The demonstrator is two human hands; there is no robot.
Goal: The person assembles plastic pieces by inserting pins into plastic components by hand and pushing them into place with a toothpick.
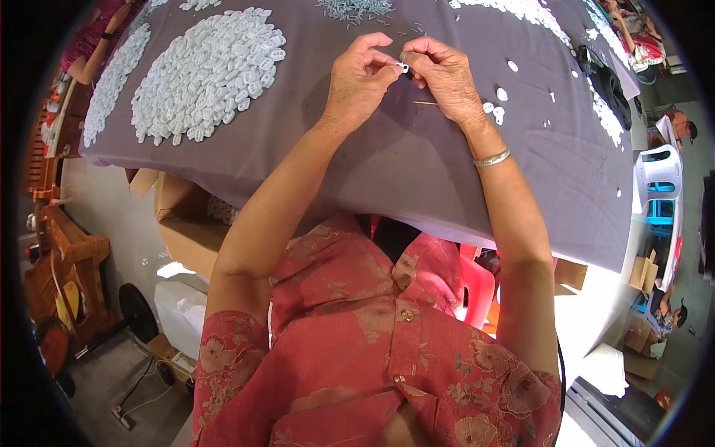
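Note:
Both my hands meet above the grey cloth of the table, around one small white plastic piece (pixel 403 67). My left hand (pixel 363 77) pinches the piece between thumb and fingertips from the left. My right hand (pixel 444 78) comes in from the right, its thumb and fingers pressed together against the piece; whether it also holds something tiny there is hidden. A thin wooden stick (pixel 425 103) lies on the cloth beside my right hand. Several loose white pieces (pixel 494 112) lie to the right of that hand.
A big heap of white plastic pieces (pixel 212 74) covers the left of the table (pixel 417 179). Small grey-blue pins (pixel 354 9) lie at the far side. More white parts are strewn at the far right. An open cardboard box (pixel 186 223) stands below the table's near left edge.

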